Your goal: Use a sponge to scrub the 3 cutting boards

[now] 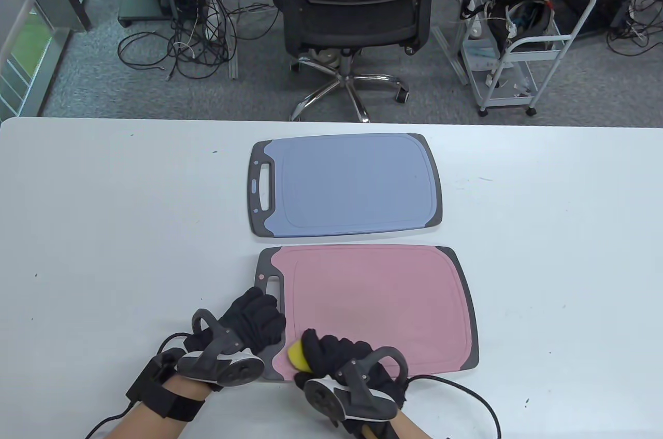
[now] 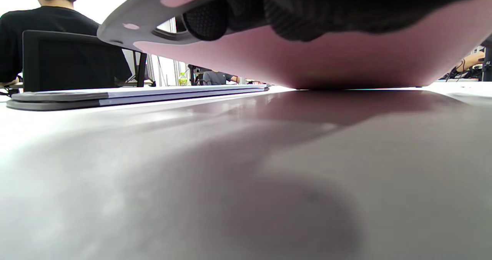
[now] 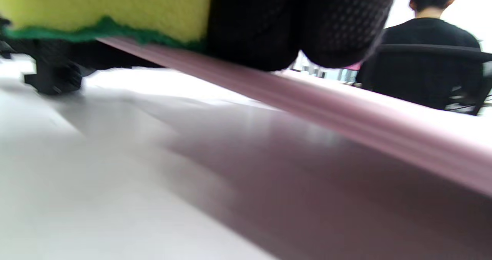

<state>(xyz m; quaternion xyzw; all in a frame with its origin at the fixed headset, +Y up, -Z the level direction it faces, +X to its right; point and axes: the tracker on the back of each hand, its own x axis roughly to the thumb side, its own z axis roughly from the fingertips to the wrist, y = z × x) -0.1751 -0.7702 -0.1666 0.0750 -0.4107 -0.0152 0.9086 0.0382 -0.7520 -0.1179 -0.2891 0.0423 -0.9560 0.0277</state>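
A pink cutting board (image 1: 378, 304) with grey ends lies nearest me on the white table. My left hand (image 1: 254, 314) grips its handle end. In the left wrist view that end of the pink cutting board (image 2: 338, 56) is tilted up off the table, with my fingers (image 2: 207, 21) curled beneath it at the handle hole. My right hand (image 1: 336, 351) holds a yellow sponge (image 1: 297, 354) on the board's near left corner. In the right wrist view the sponge (image 3: 107, 6) has its green side down on the board's edge (image 3: 346, 110). A blue cutting board (image 1: 352, 185) lies flat behind. Only two boards show in the table view.
The white table (image 1: 103, 226) stretches wide on both sides of the boards. Beyond its far edge stand a black office chair (image 1: 357, 19), a white cart (image 1: 523, 60) and floor cables (image 1: 191, 45). A person in black (image 2: 50, 29) sits in the background.
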